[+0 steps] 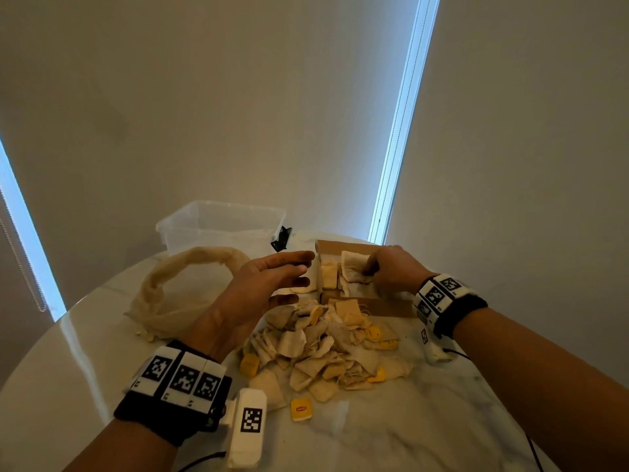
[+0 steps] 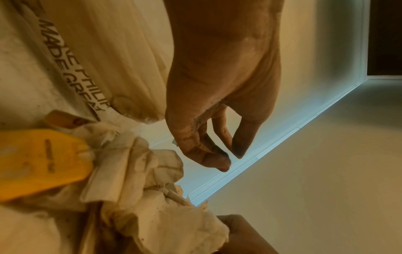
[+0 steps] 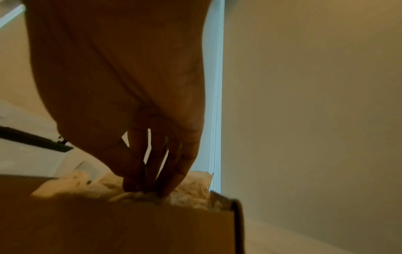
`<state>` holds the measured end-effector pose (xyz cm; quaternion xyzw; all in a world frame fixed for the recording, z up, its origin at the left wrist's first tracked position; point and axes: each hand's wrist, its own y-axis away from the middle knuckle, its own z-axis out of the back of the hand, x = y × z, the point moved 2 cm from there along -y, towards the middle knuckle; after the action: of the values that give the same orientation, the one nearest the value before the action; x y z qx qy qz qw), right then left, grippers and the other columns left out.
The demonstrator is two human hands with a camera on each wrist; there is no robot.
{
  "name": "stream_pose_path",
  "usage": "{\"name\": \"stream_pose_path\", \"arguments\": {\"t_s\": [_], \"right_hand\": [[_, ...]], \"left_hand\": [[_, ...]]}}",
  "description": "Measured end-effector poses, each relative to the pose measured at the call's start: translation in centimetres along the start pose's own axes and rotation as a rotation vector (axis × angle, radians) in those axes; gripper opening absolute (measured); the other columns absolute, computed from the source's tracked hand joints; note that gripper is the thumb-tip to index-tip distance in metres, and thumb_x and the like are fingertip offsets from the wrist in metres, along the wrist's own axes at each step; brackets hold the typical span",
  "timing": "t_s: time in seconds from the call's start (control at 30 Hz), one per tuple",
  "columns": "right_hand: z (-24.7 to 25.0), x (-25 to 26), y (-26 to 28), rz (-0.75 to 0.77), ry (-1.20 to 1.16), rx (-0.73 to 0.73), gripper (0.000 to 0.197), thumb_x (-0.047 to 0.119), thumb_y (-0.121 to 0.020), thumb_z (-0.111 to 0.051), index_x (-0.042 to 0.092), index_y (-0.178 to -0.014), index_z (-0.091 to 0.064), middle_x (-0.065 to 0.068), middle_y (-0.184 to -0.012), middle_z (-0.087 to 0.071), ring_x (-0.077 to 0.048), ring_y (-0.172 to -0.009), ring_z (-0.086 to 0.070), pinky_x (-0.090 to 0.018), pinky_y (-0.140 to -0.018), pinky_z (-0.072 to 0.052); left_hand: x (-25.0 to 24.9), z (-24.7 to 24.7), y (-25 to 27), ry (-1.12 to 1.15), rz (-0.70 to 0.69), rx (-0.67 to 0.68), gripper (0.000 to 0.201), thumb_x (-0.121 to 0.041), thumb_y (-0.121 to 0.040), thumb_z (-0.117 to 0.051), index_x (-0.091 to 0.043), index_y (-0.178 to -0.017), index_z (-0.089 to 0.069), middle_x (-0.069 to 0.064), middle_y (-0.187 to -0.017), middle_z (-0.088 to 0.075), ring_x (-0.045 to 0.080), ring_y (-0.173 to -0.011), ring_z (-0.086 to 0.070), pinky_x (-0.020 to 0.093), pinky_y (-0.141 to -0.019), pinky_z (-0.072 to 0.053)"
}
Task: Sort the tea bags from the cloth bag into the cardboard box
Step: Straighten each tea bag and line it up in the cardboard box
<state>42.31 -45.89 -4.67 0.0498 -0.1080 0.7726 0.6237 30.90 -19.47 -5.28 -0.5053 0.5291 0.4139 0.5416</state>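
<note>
Tea bags (image 1: 326,349) lie heaped at lower centre of the bench (image 1: 425,420), a loose yellow tag (image 1: 301,409) nearest. Above the heap, the left hand (image 1: 262,294) hovers, fingers (image 1: 292,258) straight and apart, empty. Left of it slumps the cloth bag (image 1: 177,291). Right of centre, the right hand (image 1: 391,270) pinches a tea bag inside the cardboard box (image 1: 388,306). Farthest, a clear plastic tub (image 1: 221,223) stands at the bench's rim.

Right hand (image 1: 391,270) on tea bags (image 1: 354,271) inside cardboard box (image 1: 388,306)
</note>
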Motion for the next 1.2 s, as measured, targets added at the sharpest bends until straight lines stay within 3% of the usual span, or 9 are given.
{"name": "stream_pose_path", "arguments": {"t_s": [0.17, 0.37, 0.53, 0.7, 0.8, 0.9, 1.0, 1.1, 1.2], "right_hand": [[1.2, -0.3, -0.4, 0.005, -0.227, -0.169, 0.033, -0.007, -0.094, -0.064, 0.012, -0.114, -0.082, -0.004, -0.113, -0.078, -0.018, -0.105, -0.072, -0.028, -0.093, -0.058], [-0.8, 2.1, -0.2, 0.106, -0.036, 0.081, 0.035, 0.001, -0.100, -0.062, 0.013, -0.131, -0.073, -0.004, -0.129, -0.073, -0.019, -0.117, -0.068, -0.032, -0.104, -0.055], [0.4, 2.2, -0.2, 0.078, -0.097, -0.064, 0.040, -0.006, -0.097, -0.063, 0.012, -0.130, -0.075, -0.004, -0.127, -0.073, -0.020, -0.114, -0.068, -0.026, -0.095, -0.052], [-1.5, 2.1, 0.0, 0.120, 0.007, 0.080, 0.035, 0.007, -0.099, -0.064, 0.019, -0.130, -0.074, 0.002, -0.126, -0.071, -0.017, -0.115, -0.066, -0.034, -0.103, -0.056], [0.4, 3.0, 1.3, 0.174, -0.172, -0.042, 0.033, 0.008, -0.099, -0.069, 0.019, -0.129, -0.075, 0.003, -0.124, -0.073, -0.007, -0.103, -0.064, -0.021, -0.089, -0.054], [2.0, 4.3, 3.8, 0.245, -0.351, 0.021, 0.026, 0.011, -0.099, -0.072, 0.026, -0.118, -0.079, 0.014, -0.110, -0.075, -0.002, -0.094, -0.070, -0.028, -0.091, -0.062], [2.6, 6.0, 6.9, 0.309, -0.374, 0.178, 0.021, 0.022, -0.097, -0.075, 0.035, -0.112, -0.079, 0.019, -0.108, -0.075, -0.006, -0.100, -0.072, -0.029, -0.089, -0.062], [2.4, 9.3, 8.8, 0.311, -0.354, 0.159, 0.022, 0.033, -0.097, -0.076, 0.035, -0.119, -0.076, 0.019, -0.113, -0.071, -0.004, -0.102, -0.069, -0.024, -0.089, -0.057], [1.1, 12.8, 8.6, 0.382, -0.171, 0.220, 0.052, 0.055, -0.088, -0.079, 0.040, -0.135, -0.064, 0.009, -0.140, -0.058, -0.010, -0.122, -0.059, -0.033, -0.099, -0.054]], "left_hand": [[0.1, 0.1, -0.1, 0.001, -0.001, 0.005, 0.026, -0.016, -0.104, -0.061, -0.027, -0.121, -0.078, -0.006, -0.118, -0.078, 0.016, -0.107, -0.075, 0.030, -0.084, -0.057], [0.1, 0.0, 0.1, -0.019, -0.007, 0.017, 0.027, -0.017, -0.105, -0.060, -0.026, -0.123, -0.077, -0.005, -0.120, -0.078, 0.017, -0.108, -0.074, 0.030, -0.083, -0.056], [-0.1, 0.3, 0.0, 0.001, -0.011, 0.004, 0.027, -0.016, -0.105, -0.060, -0.024, -0.124, -0.077, -0.004, -0.120, -0.078, 0.016, -0.105, -0.075, 0.031, -0.084, -0.056], [-0.2, 0.2, 0.2, 0.003, -0.013, -0.009, 0.026, -0.016, -0.105, -0.060, -0.024, -0.123, -0.077, -0.004, -0.119, -0.078, 0.016, -0.105, -0.075, 0.030, -0.083, -0.057], [-0.3, 0.4, 0.2, -0.004, -0.015, -0.018, 0.026, -0.017, -0.105, -0.060, -0.025, -0.124, -0.077, -0.006, -0.119, -0.078, 0.016, -0.107, -0.075, 0.030, -0.082, -0.056], [-0.6, 0.6, 0.2, -0.030, -0.027, -0.029, 0.026, -0.018, -0.106, -0.060, -0.026, -0.124, -0.077, -0.007, -0.119, -0.078, 0.016, -0.108, -0.074, 0.030, -0.083, -0.055], [-1.3, 1.1, 0.4, -0.123, -0.063, -0.044, 0.025, -0.018, -0.105, -0.062, -0.028, -0.122, -0.077, -0.011, -0.117, -0.078, 0.015, -0.103, -0.074, 0.030, -0.082, -0.057], [-2.6, 1.9, 0.7, -0.215, -0.136, -0.079, 0.023, -0.019, -0.103, -0.064, -0.030, -0.119, -0.078, -0.015, -0.114, -0.078, 0.011, -0.094, -0.073, 0.028, -0.076, -0.058], [-3.9, 2.9, 1.2, -0.239, -0.180, -0.152, 0.022, -0.023, -0.104, -0.065, -0.032, -0.119, -0.078, -0.013, -0.111, -0.078, 0.009, -0.091, -0.073, 0.030, -0.076, -0.059]]}}
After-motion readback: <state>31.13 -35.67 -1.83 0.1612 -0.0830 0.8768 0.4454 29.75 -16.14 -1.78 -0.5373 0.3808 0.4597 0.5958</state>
